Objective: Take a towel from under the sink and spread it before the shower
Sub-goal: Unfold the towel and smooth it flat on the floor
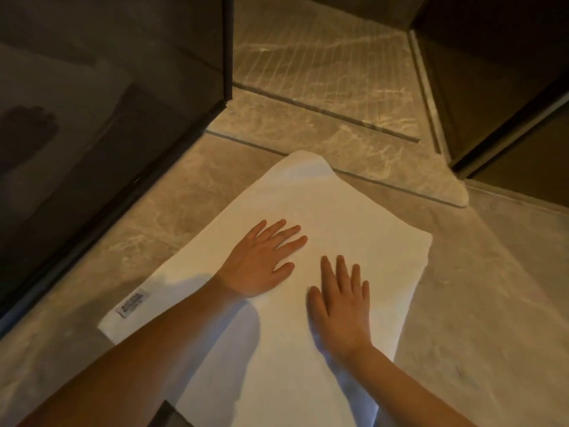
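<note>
A white towel (345, 211) lies flat on the marble floor just in front of the raised shower threshold (338, 143). A small label (131, 304) shows on its left corner. My left hand (261, 260) rests palm down on the towel's middle, fingers straight and spread. My right hand (341, 303) presses flat on the towel beside it, fingers straight and pointing away from me. The towel's near end runs under my forearms and out of view at the bottom.
A dark glass shower door (117, 87) stands open on the left, its edge near the threshold. The ribbed shower floor (320, 57) lies beyond. A dark wall or cabinet (498, 81) rises at the right. Marble floor (492, 303) extends right of the towel.
</note>
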The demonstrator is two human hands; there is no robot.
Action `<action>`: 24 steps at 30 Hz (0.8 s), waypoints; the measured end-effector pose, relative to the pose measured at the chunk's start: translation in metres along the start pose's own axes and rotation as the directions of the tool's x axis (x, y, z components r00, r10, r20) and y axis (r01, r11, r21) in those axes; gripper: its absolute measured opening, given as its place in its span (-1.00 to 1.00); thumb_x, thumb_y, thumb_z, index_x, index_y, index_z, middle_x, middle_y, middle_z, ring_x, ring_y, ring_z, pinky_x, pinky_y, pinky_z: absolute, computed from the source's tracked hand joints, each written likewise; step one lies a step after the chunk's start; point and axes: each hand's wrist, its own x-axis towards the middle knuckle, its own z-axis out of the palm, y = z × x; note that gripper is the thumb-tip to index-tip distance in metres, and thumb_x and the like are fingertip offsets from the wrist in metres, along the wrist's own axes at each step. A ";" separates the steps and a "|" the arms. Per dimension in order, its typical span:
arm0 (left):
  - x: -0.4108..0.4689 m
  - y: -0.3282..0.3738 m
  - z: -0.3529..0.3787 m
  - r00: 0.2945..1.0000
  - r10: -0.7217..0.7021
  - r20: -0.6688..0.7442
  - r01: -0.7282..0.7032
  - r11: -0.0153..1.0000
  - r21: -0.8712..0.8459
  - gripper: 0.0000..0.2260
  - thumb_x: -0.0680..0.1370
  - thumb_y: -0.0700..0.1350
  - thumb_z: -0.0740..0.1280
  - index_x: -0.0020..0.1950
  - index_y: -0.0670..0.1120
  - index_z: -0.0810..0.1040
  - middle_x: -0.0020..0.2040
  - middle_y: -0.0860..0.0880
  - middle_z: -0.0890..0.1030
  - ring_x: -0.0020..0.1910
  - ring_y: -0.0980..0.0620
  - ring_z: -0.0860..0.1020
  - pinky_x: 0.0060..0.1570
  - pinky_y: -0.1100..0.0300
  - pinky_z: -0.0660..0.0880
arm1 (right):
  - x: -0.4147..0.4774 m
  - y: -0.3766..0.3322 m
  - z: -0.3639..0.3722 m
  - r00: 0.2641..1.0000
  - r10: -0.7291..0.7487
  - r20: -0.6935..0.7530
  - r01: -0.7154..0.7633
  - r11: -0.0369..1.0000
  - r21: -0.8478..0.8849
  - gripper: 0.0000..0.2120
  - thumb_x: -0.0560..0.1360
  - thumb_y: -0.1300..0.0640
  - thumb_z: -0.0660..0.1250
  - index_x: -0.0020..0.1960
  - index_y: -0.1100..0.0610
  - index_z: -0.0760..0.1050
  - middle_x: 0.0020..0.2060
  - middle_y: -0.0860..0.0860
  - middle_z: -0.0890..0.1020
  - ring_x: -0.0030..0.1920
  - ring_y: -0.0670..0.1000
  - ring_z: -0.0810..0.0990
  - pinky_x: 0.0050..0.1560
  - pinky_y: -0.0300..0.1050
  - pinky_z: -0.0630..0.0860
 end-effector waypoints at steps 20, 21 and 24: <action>-0.039 -0.004 -0.018 0.924 -0.384 0.004 0.383 0.923 0.046 -0.48 0.63 0.15 -0.12 0.60 0.08 -0.01 0.61 0.04 0.02 0.58 -0.03 -0.04 0.52 -0.06 -0.14 | 0.025 -0.053 0.008 0.972 -0.230 -0.054 0.226 0.971 -0.071 -0.42 0.61 -0.18 -0.21 0.59 -0.08 -0.11 0.59 -0.03 -0.07 0.57 0.06 -0.22 0.53 0.11 -0.23; -0.049 -0.001 -0.016 0.925 -0.379 -0.010 0.379 0.923 0.061 -0.47 0.62 0.15 -0.14 0.60 0.08 0.01 0.61 0.04 0.04 0.58 -0.03 -0.02 0.52 -0.06 -0.12 | 0.016 -0.060 0.015 0.968 -0.248 -0.043 0.245 0.967 -0.063 -0.42 0.61 -0.19 -0.22 0.59 -0.08 -0.12 0.58 -0.05 -0.08 0.56 0.05 -0.23 0.53 0.11 -0.25; -0.078 -0.004 -0.012 0.926 -0.378 0.007 0.375 0.921 0.103 -0.48 0.64 0.15 -0.09 0.60 0.09 0.00 0.61 0.05 0.02 0.58 -0.01 -0.03 0.53 -0.05 -0.13 | 0.004 -0.071 0.032 0.963 -0.268 -0.011 0.265 0.958 -0.110 -0.43 0.61 -0.21 -0.22 0.58 -0.11 -0.22 0.56 -0.10 -0.19 0.54 0.04 -0.32 0.52 0.12 -0.29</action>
